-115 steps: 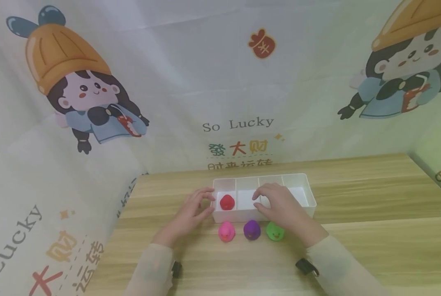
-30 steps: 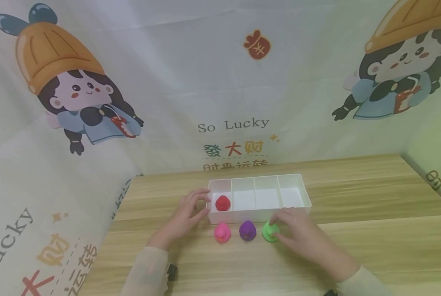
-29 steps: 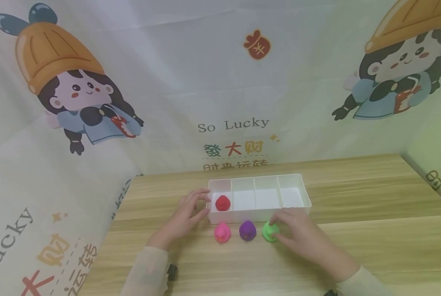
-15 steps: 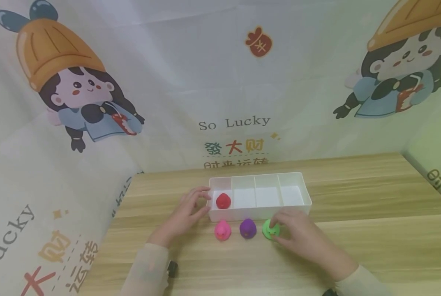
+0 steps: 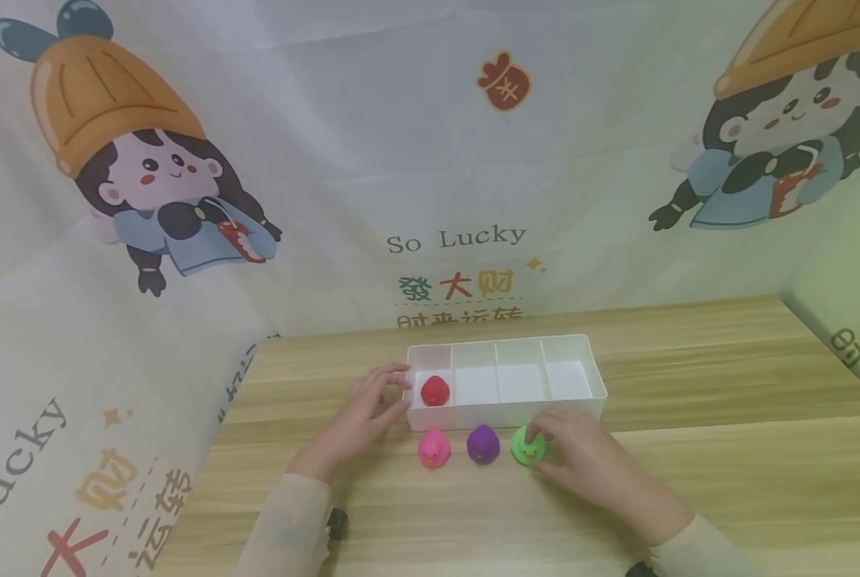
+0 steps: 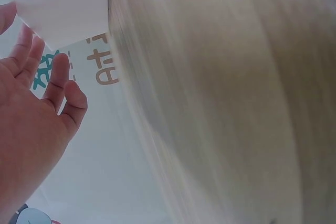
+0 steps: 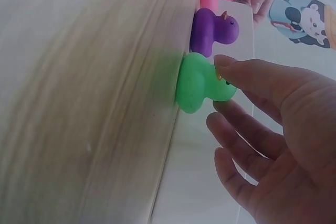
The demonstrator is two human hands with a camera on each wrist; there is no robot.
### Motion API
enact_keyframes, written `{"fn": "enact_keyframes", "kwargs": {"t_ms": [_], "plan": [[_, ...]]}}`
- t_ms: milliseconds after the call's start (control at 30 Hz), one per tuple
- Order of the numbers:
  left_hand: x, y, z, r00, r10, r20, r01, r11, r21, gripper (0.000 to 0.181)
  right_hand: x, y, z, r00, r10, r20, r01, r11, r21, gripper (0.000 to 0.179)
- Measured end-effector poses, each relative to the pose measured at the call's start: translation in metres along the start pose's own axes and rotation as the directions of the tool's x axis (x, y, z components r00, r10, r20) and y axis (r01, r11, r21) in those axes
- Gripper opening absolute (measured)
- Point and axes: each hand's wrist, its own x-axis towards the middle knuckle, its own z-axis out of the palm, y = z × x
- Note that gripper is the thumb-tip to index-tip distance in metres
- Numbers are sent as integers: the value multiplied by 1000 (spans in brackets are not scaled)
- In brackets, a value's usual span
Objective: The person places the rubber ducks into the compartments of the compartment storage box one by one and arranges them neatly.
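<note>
My right hand (image 5: 581, 453) pinches the head of a green rubber duck (image 7: 194, 85) between thumb and forefinger; its other fingers are spread loosely. The duck stands on the table, right of a purple rubber duck (image 5: 483, 445) and a pink rubber duck (image 5: 434, 449). Behind this row lies a white box (image 5: 466, 417) with several compartments. A red rubber duck (image 5: 435, 391) sits in its leftmost compartment. My left hand (image 5: 365, 409) touches the box's left end with thumb and fingertips, fingers relaxed. In the left wrist view, the box corner appears beside those fingers.
The wooden table (image 5: 711, 385) extends to both sides of the box. Behind it hangs a pale printed cloth (image 5: 343, 176), which also covers the left side. A black wrist strap piece (image 5: 337, 523) shows at the left sleeve.
My right hand has come down from over the box to the green duck, and its thumb and forefinger have taken hold of the duck's head. The left hand stays at the box's end.
</note>
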Motion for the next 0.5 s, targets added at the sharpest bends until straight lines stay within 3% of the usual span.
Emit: {"fn": "enact_keyframes", "kwargs": {"t_ms": [500], "plan": [[0,0,-1,1000,-4,9,5,1000,-25,24,1,-1,4,999,28,-27,-29,998,-50,30]]}}
